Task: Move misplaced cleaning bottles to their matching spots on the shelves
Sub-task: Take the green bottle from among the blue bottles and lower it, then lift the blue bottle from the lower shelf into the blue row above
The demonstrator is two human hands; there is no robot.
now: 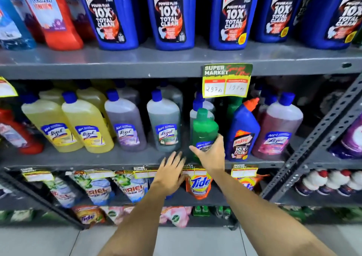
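Green plastic, a round-shouldered bottle with a green cap (204, 129), is what the right hand (212, 155) has wrapped low around its label, thumb out to nine o'clock, fingers curled behind. It sits at the front of the grey metal middle shelf (98, 158), hard against a clear blue-capped bottle of grey liquid (195, 112) behind it and just beside a blue angled-neck toilet cleaner bottle with an orange cap (242, 130) at its three o'clock.

The left hand (170, 174) is empty, fingers spread and blurred, hovering at seven o'clock from the green bottle, over the shelf lip.

My worry is the crowding. The grip is low on a tall bottle, so a quick pull could tip its top into the hanging green-and-yellow price card (227, 80) at twelve o'clock, or swing it against the blue cleaner bottle and rock it off the edge. The grey-green liquid bottle with a blue cap (164, 125) at nine o'clock stands close enough for an elbow or the free hand to nudge it.
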